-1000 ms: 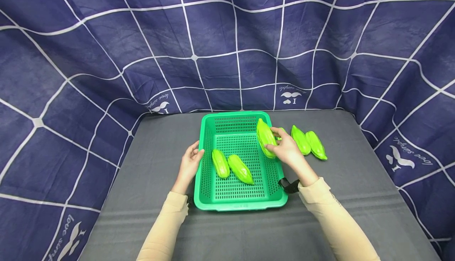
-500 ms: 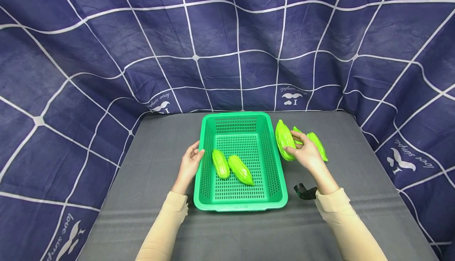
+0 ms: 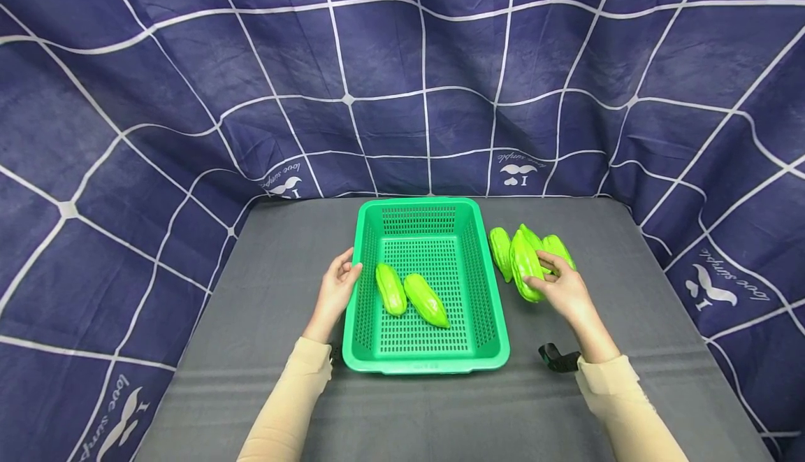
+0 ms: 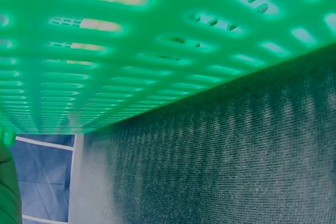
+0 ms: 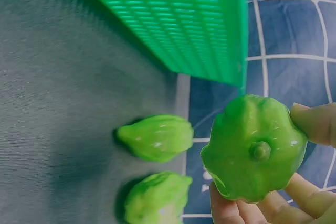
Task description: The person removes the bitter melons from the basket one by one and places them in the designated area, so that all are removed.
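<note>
My right hand [image 3: 562, 291] grips a bright green, ridged gourd [image 3: 525, 266] between thumb and fingers, to the right of a green plastic basket [image 3: 428, 364]. The right wrist view shows the held gourd [image 5: 247, 166] end-on with its stub towards the camera, the thumb [image 5: 317, 124] on one side and fingertips on the other. At the basket's left rim, my left hand [image 3: 336, 287] holds on with thumb and fingers. Two similar gourds lie inside the basket, a left one [image 3: 391, 289] and a right one [image 3: 426, 300]. The basket's slotted wall [image 4: 131, 77] fills the upper left wrist view.
On the dark grey table [image 3: 264, 238], right of the basket, lie three more gourds: one beside the basket [image 3: 499, 249], one partly hidden behind the held gourd [image 3: 530, 236], one further right [image 3: 556, 247]. A blue curtain [image 3: 390, 126] with white lines closes off the back and sides.
My right hand has carried the gourd from above the basket's right side rightward, and lately lower and nearer, beside the loose gourds. The left hand and basket stay put.
</note>
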